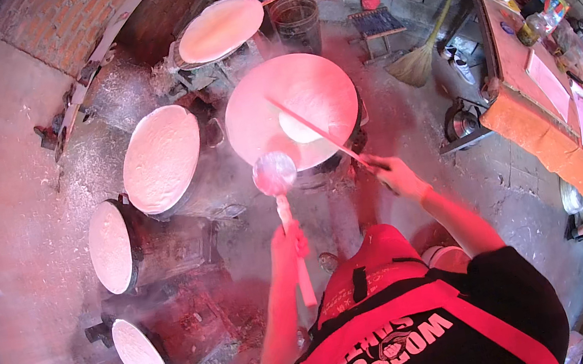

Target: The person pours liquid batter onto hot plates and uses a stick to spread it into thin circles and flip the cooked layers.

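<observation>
Well to the left of the left hand [288,242], a round, flat, pale disc [110,247] lies on a dark base. A second pale oval-looking disc [163,159], larger, stands nearer, ahead and to the left of that hand. The left hand is closed around the pale, straight handle of a ladle with a round, shiny metal bowl [275,173]. The bowl is just ahead of the hand, over the near-left edge of a large, round, pale-coated griddle [246,93]; whether they touch, I cannot tell. The griddle sits ahead of both hands, a round white patch [304,132] on its surface, right of centre. Crossing above the patch, a long, thin, straight stick [322,134] runs ahead and leftward from the right hand [397,177], whose fingers are curled around its near end. Ahead and to the right of the right hand lean straw broom bristles [411,68]; farther right stands an orange-covered table [543,140].
</observation>
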Motion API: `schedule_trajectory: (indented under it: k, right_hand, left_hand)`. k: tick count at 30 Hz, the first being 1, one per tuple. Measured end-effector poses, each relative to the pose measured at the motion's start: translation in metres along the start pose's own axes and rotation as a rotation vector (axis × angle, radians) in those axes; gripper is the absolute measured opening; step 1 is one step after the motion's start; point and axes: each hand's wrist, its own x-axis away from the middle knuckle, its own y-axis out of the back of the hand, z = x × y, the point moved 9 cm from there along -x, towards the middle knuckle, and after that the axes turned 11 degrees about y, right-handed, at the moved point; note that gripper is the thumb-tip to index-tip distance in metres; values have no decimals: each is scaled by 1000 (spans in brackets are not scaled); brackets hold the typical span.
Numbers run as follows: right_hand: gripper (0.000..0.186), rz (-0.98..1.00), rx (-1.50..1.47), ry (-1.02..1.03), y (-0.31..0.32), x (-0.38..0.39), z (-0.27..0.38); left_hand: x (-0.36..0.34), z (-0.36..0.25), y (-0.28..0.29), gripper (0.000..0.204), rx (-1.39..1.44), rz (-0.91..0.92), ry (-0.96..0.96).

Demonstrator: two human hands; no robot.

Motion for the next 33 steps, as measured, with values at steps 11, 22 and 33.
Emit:
schedule_trajectory:
  k: [11, 22, 33]
  right_hand:
    - [38, -224, -423, -108, -76, 13, -79]
    - [44, -189, 202, 20, 11, -22, -16]
    - [38, -122, 426, 97, 13, 16, -27]
  left_hand:
    - [-132, -58, -67, 7, -142, 75, -123]
    - [23, -65, -33, 14, 489, 329, 325]
    - [69, 23, 52, 7, 740, -90, 204]
